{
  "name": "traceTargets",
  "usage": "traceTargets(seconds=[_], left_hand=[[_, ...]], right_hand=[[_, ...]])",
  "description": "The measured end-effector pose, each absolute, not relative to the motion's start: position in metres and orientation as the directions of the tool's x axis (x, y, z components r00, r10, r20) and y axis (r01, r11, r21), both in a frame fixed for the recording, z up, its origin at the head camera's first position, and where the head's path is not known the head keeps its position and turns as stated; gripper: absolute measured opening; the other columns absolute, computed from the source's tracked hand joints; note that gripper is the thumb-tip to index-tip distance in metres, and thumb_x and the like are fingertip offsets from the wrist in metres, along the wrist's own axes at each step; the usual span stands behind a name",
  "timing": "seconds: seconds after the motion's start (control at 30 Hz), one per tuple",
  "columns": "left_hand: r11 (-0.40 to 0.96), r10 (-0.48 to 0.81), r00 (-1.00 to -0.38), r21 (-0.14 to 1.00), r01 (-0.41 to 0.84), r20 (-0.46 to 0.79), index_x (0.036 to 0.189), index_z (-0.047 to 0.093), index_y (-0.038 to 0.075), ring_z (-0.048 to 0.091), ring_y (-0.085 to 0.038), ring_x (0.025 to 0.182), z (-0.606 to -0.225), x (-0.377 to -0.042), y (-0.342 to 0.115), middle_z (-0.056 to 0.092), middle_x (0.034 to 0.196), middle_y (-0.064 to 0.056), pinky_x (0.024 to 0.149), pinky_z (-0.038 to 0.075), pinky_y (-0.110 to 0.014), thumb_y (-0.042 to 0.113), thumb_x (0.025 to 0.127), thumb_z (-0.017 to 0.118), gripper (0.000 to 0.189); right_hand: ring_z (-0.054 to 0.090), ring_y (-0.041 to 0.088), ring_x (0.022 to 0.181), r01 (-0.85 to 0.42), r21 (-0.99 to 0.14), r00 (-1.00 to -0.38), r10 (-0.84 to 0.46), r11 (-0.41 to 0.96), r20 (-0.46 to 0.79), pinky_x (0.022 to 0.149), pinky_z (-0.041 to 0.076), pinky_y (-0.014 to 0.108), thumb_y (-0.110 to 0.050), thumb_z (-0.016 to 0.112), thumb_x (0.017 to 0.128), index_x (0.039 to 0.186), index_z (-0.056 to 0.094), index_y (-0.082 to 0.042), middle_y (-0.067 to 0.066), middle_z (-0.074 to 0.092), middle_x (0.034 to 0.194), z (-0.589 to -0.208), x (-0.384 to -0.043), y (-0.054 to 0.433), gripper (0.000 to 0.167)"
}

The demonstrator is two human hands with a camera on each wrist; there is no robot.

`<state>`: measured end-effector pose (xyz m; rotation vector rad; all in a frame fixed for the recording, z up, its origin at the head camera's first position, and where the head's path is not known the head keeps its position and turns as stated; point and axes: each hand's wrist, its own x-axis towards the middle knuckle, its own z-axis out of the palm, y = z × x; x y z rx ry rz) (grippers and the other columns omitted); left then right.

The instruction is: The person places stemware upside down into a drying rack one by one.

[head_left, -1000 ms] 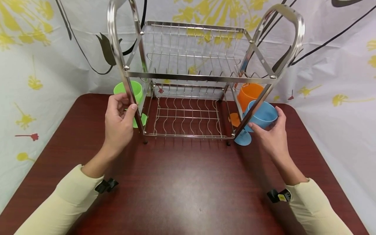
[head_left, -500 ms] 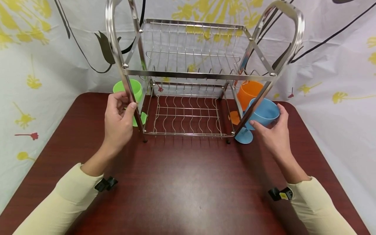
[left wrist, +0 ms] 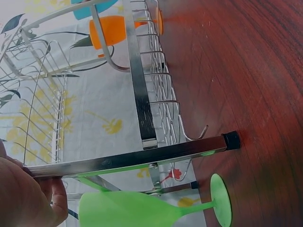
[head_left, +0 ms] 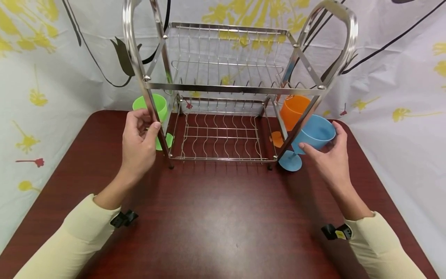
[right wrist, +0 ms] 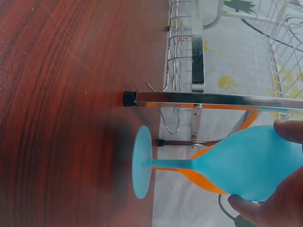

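A two-tier metal dish rack (head_left: 231, 88) stands on the table. My left hand (head_left: 139, 141) grips its front left post (left wrist: 118, 161) between thumb and curled fingers. Behind that hand stands a green plastic goblet (head_left: 160, 104), seen side-on in the left wrist view. At the rack's right side, my right hand (head_left: 331, 159) holds a blue plastic goblet (head_left: 315, 135) by the bowl, thumb in front and fingers on the far side. Its foot (right wrist: 142, 163) is at or close to the tabletop; I cannot tell if it touches. An orange goblet (head_left: 294, 112) is behind, partly hidden by the post.
The dark red table (head_left: 219, 221) reaches toward me in front of the rack. A white patterned cloth (head_left: 52, 85) hangs close behind and along both sides. The rack's handle loops (head_left: 350, 35) rise above its upper shelf (head_left: 223, 64).
My right hand has shifted slightly to the right with the blue goblet, away from the rack's post. The left hand keeps its grip on the rack. The view has shifted slightly.
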<state>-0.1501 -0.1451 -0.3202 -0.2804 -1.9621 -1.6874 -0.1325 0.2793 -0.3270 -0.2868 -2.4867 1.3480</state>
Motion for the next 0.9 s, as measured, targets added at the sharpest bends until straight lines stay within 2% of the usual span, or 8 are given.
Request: traceTargets(seconds=[0.23,0.37,0.5,0.9], left_hand=[[0.196,-0.166,-0.841,0.853,0.484,0.515,0.118,0.046,-0.006,0.057,-0.014,0.087,-0.321,-0.15,-0.147,0.055,0.096,0.005,0.073,0.047,-0.019,-0.003,0.095,0.052,0.024],[0.199,-0.159,-0.845,0.855,0.48,0.511,0.118,0.046,-0.005,0.057,-0.014,0.087,-0.32,-0.15,-0.148,0.055,0.096,0.005,0.074,0.048,-0.02,-0.003,0.096,0.052,0.023],[0.202,-0.154,-0.845,0.854,0.48,0.512,0.118,0.046,-0.005,0.057,-0.016,0.086,-0.319,-0.15,-0.148,0.055,0.096,0.005,0.074,0.048,-0.021,-0.004,0.095,0.051,0.023],[0.199,-0.155,-0.846,0.855,0.479,0.51,0.118,0.047,-0.005,0.057,-0.016,0.086,-0.319,-0.15,-0.147,0.055,0.096,0.006,0.074,0.049,-0.021,-0.005,0.095,0.052,0.023]], right_hand=[[0.045,0.019,0.12,-0.023,-0.869,-0.933,0.302,0.494,0.196,0.097,0.044,0.023,-0.021,0.08,0.08,0.151,0.02,-0.026,0.003,0.038,0.144,-0.32,-0.126,0.279,0.092],[0.045,0.019,0.12,-0.069,-0.906,-0.933,0.293,0.418,0.207,0.091,0.045,0.013,-0.013,0.079,0.08,0.149,0.025,-0.022,0.004,0.039,0.142,-0.314,-0.121,0.279,0.088],[0.043,0.023,0.122,-0.122,-0.934,-0.934,0.278,0.336,0.222,0.089,0.045,0.011,-0.004,0.078,0.078,0.148,0.028,-0.02,0.005,0.039,0.141,-0.31,-0.115,0.279,0.088],[0.043,0.024,0.121,-0.195,-0.957,-0.938,0.246,0.213,0.246,0.086,0.046,0.011,0.004,0.076,0.077,0.146,0.03,-0.017,0.005,0.042,0.137,-0.305,-0.107,0.28,0.086]])
